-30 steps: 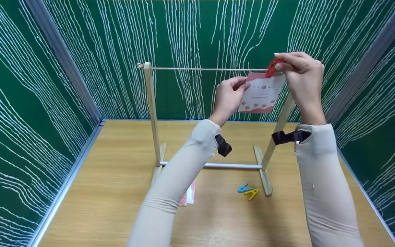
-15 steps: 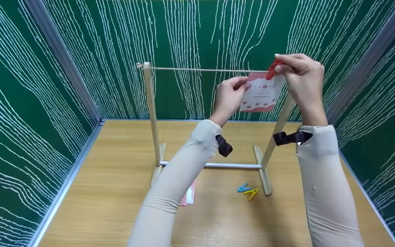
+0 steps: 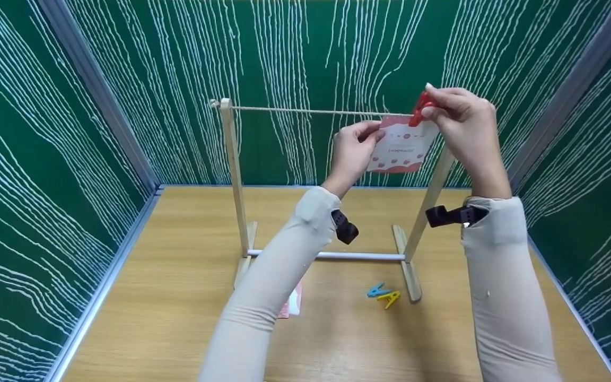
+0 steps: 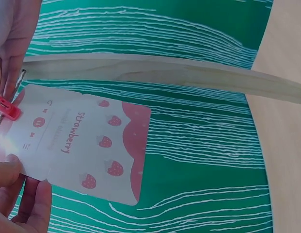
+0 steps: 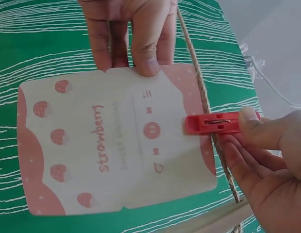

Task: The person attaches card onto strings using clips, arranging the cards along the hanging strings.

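While two hands hold one card [image 3: 402, 144], one red peg [image 3: 420, 108], two pegs lying [image 3: 384, 295]

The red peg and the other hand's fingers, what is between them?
The strawberry card spans from the red peg to the left hand, shown in the right wrist view.

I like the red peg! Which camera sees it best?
The right wrist view: the red peg fills the middle, clamped over card and string, pinched by the right hand. The head view shows it small, half behind fingers; the left wrist view catches only its tip at the edge.
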### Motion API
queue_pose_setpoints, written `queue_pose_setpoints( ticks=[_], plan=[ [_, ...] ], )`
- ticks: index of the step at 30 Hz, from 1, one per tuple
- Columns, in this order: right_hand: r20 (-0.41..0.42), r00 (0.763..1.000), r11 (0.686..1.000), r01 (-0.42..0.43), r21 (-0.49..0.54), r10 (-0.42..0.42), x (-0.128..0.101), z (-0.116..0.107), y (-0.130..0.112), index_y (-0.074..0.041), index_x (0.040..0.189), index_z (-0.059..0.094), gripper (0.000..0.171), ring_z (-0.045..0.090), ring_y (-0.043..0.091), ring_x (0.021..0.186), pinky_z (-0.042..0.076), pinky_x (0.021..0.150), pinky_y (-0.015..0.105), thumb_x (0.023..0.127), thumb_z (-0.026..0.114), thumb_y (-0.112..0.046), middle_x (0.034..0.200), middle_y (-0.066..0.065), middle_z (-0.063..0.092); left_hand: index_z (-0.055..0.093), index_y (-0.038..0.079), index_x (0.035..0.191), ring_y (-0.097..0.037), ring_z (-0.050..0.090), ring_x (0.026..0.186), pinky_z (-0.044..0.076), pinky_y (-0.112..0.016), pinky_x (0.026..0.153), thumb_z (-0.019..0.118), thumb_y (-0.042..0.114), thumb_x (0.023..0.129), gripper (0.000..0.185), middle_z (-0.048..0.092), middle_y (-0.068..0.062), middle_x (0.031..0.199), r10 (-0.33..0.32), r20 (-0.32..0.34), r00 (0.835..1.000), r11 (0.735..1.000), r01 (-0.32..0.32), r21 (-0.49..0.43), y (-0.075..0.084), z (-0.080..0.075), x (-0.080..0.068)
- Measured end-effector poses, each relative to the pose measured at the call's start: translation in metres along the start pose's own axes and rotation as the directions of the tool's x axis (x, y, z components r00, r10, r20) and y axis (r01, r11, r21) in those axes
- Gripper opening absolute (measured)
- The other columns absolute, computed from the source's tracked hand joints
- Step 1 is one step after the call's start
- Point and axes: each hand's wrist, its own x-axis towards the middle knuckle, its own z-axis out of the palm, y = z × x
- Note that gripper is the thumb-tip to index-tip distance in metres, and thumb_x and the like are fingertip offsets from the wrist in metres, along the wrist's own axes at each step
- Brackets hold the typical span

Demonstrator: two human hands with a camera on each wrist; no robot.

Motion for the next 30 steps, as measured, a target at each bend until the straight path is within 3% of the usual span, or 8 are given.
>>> queue_pose_setpoints(
  ticks=[9, 17, 25, 30],
  plan=[
    [-0.053, 0.998, 0.998, 0.050, 0.050, -0.047, -0.004, 0.003, 0.005, -0.023, 0.128, 0.062, 0.037, 0.056, 0.007, 0.100, 0.048, 0.090, 0.014, 0.091, 0.063, -0.026, 0.125, 0.010, 0.064, 0.068, 0.011, 0.117, -0.009, 0.059, 0.087, 0.049, -0.016, 0.076, 0.055, 0.018, 0.097, 0.024, 0.070, -0.002, 0.109, 0.013, 0.001, 1.000, 1.000, -0.013, -0.017, 0.000, -0.005, -0.003],
    [-0.114, 0.993, 0.985, 0.058, 0.161, -0.040, -0.007, 0.003, 0.015, -0.022, 0.129, 0.061, 0.039, 0.062, 0.007, 0.104, 0.048, 0.094, 0.018, 0.091, 0.065, -0.025, 0.125, 0.004, 0.065, 0.061, 0.011, 0.126, -0.012, 0.061, 0.105, 0.048, -0.014, 0.090, 0.047, 0.023, 0.101, 0.031, 0.066, -0.001, 0.121, 0.004, 0.051, 0.999, 0.998, -0.001, -0.064, -0.006, -0.015, -0.007],
    [-0.120, 0.992, 0.972, 0.069, 0.226, -0.042, -0.018, 0.000, 0.021, -0.015, 0.124, 0.065, 0.034, 0.064, 0.009, 0.106, 0.049, 0.095, 0.020, 0.091, 0.065, -0.023, 0.120, 0.003, 0.068, 0.061, 0.011, 0.125, -0.008, 0.061, 0.106, 0.047, -0.014, 0.093, 0.046, 0.023, 0.102, 0.030, 0.065, -0.003, 0.120, -0.008, 0.056, 0.998, 0.999, 0.010, -0.049, -0.018, -0.026, -0.011],
    [-0.103, 0.994, 0.968, 0.046, 0.248, -0.021, -0.027, 0.000, 0.026, -0.013, 0.123, 0.066, 0.033, 0.064, 0.006, 0.102, 0.049, 0.091, 0.016, 0.091, 0.065, -0.022, 0.116, 0.001, 0.070, 0.060, 0.011, 0.125, -0.013, 0.061, 0.111, 0.047, -0.016, 0.096, 0.047, 0.022, 0.102, 0.029, 0.066, -0.003, 0.120, -0.014, 0.066, 0.998, 0.999, 0.016, -0.033, -0.029, -0.034, -0.014]
  ],
)
